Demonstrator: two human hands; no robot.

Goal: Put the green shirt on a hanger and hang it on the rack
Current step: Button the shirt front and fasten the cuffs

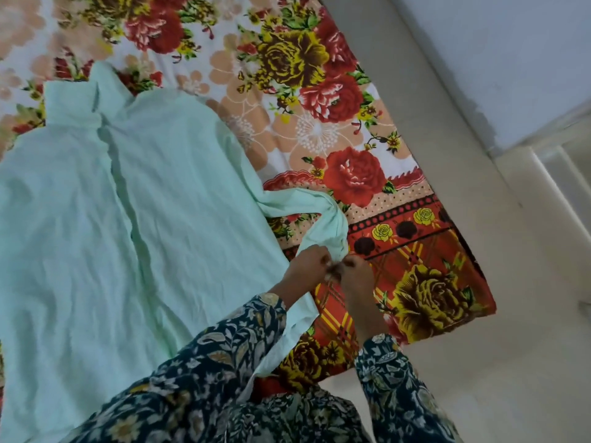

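Note:
The pale green shirt (128,203) lies spread flat on a floral bedsheet, collar toward the upper left. Its right sleeve (323,219) is twisted and bends down toward my hands. My left hand (308,263) and my right hand (355,273) meet at the sleeve's cuff, fingers curled and pinching the cloth between them. Both my forearms wear dark floral sleeves. No hanger or rack is in view.
The floral bedsheet (351,107) covers the bed, whose right edge runs diagonally. Beyond that edge lies a pale floor (479,362). A white wall (495,43) and a pale frame stand at the upper right.

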